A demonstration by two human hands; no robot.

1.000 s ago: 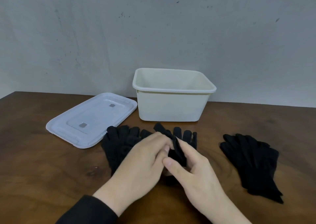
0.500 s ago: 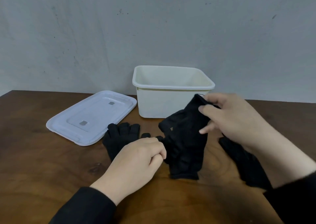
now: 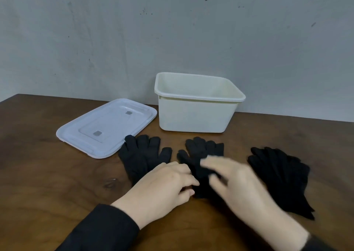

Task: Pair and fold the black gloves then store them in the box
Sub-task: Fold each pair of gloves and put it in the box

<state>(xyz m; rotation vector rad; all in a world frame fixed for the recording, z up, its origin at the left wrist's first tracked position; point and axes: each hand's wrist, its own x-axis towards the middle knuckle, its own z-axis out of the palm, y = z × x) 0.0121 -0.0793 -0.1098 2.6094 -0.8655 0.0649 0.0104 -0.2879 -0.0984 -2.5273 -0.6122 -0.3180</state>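
Observation:
Three lots of black gloves lie in a row on the wooden table. A single left glove [image 3: 141, 155] lies flat, fingers pointing away. My left hand [image 3: 164, 185] covers its cuff end and, with curled fingers and thumb, pinches the left edge of the middle glove [image 3: 201, 149]. My right hand [image 3: 235, 178], blurred by motion, lies over that middle glove with its fingers stretched out. To the right sits a stacked pile of gloves [image 3: 277, 170], untouched. The cream box [image 3: 197, 114] stands open behind the gloves, nothing visible inside.
The box's white lid [image 3: 107, 126] lies flat to the left of the box, its near corner close to the left glove. A grey wall [image 3: 172, 30] rises right behind the table.
My right hand had lifted the middle glove up in front of the box; it has now come down and laid the glove flat between the other gloves. My left hand stayed at its edge.

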